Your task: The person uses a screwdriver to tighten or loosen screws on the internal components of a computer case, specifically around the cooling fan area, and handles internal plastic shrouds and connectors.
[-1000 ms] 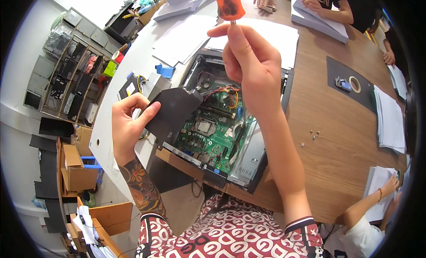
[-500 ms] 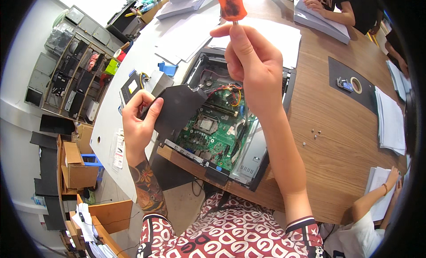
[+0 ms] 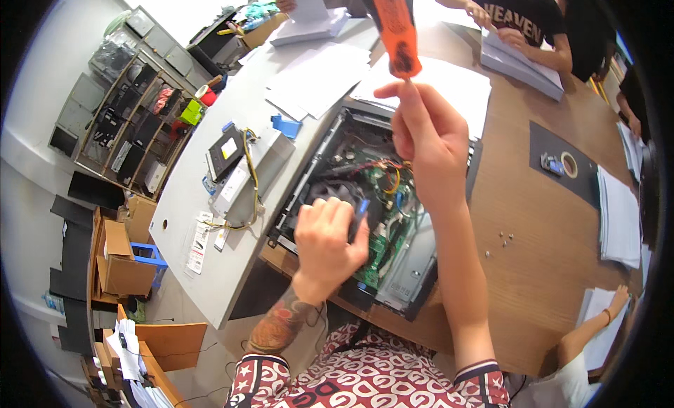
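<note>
An opened desktop computer case (image 3: 404,278) lies at the table's near edge, its green motherboard (image 3: 380,248) and coloured cables showing inside. My left hand (image 3: 330,241) is closed over the left side of the case on a black plastic shroud (image 3: 358,222) with a blue tab; blur and the hand hide much of it. A dark round fan shape (image 3: 324,192) shows just beyond the knuckles. Above the far right of the case, my right hand (image 3: 437,138) pinches the thin shaft of a screwdriver (image 3: 397,36). Its orange-and-black handle points upward.
Left of the case are a metal power supply (image 3: 270,157), a black drive (image 3: 226,152) and a blue plastic piece (image 3: 286,126). Loose screws (image 3: 503,241) lie right, with a tape roll (image 3: 569,164) on a dark mat (image 3: 544,145). Other people handle paper stacks (image 3: 523,68) around the table.
My left hand has moved right and down into the case with the black shroud, which was held up tilted before. The view has shifted; the right hand still holds the screwdriver handle-up.
</note>
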`<control>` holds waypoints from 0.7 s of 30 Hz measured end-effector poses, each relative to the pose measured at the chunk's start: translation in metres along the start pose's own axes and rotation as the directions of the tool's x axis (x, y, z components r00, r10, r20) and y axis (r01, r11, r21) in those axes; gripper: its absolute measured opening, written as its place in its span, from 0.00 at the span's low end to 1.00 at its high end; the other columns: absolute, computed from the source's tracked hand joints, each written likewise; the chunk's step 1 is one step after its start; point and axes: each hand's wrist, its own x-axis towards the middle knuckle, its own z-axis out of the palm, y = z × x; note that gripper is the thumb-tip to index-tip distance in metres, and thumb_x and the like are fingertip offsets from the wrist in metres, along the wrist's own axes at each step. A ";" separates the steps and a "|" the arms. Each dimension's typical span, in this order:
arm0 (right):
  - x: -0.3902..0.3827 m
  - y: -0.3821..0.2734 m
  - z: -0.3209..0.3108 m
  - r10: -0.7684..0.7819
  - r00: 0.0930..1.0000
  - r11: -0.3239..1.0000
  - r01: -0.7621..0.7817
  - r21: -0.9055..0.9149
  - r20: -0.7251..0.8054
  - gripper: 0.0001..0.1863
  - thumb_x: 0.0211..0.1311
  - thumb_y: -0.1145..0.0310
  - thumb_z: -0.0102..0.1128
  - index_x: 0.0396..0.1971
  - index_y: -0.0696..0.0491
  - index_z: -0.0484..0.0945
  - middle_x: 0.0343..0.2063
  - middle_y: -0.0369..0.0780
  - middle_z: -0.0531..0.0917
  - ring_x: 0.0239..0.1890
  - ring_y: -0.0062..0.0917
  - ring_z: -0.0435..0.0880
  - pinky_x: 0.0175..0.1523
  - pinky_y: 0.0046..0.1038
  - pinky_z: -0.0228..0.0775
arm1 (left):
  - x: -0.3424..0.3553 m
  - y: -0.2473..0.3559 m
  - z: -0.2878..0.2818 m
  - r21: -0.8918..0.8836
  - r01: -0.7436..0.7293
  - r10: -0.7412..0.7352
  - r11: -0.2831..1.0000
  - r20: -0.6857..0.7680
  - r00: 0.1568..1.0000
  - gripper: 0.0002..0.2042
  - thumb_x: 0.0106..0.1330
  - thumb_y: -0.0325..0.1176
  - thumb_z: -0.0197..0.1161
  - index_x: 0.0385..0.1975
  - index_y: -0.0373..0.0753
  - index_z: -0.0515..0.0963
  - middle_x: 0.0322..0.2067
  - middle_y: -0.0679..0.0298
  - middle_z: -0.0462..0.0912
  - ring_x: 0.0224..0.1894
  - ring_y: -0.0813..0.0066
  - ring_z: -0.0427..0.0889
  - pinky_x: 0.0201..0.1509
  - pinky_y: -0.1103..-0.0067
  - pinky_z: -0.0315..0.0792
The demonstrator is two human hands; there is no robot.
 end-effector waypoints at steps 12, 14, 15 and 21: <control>0.000 0.005 -0.010 0.028 1.000 0.998 -0.027 -0.049 0.009 0.18 0.75 0.59 0.48 0.38 0.59 0.80 0.14 0.27 0.64 0.16 0.07 0.57 0.21 0.15 0.44 | 0.012 -0.024 -0.030 -0.283 0.169 -0.101 0.944 0.238 0.966 0.08 0.62 0.32 0.63 0.33 0.33 0.78 0.35 0.52 0.80 0.42 0.53 0.79 0.47 0.65 0.72; 0.000 0.007 -0.012 0.015 1.000 0.997 -0.015 -0.075 0.007 0.18 0.75 0.59 0.48 0.38 0.59 0.80 0.14 0.26 0.64 0.16 0.07 0.57 0.21 0.15 0.45 | 0.027 -0.050 -0.029 -0.240 0.292 -0.232 0.926 0.247 0.941 0.05 0.62 0.27 0.58 0.32 0.32 0.79 0.32 0.51 0.81 0.41 0.53 0.79 0.46 0.67 0.73; 0.000 0.009 -0.011 0.021 1.000 0.997 -0.019 -0.072 0.019 0.18 0.75 0.60 0.48 0.38 0.59 0.80 0.14 0.26 0.65 0.16 0.07 0.57 0.22 0.15 0.45 | 0.034 -0.064 -0.026 -0.180 0.291 -0.220 0.940 0.333 0.917 0.06 0.61 0.26 0.57 0.32 0.33 0.79 0.31 0.50 0.81 0.41 0.54 0.79 0.46 0.68 0.73; -0.003 0.006 -0.006 0.004 0.998 0.999 0.000 -0.055 0.070 0.16 0.75 0.62 0.49 0.38 0.60 0.80 0.15 0.26 0.66 0.17 0.07 0.59 0.22 0.15 0.48 | 0.058 -0.096 -0.001 0.182 -0.276 0.091 0.944 0.659 0.746 0.12 0.51 0.27 0.63 0.35 0.49 0.86 0.53 0.62 0.71 0.59 0.61 0.66 0.62 0.62 0.60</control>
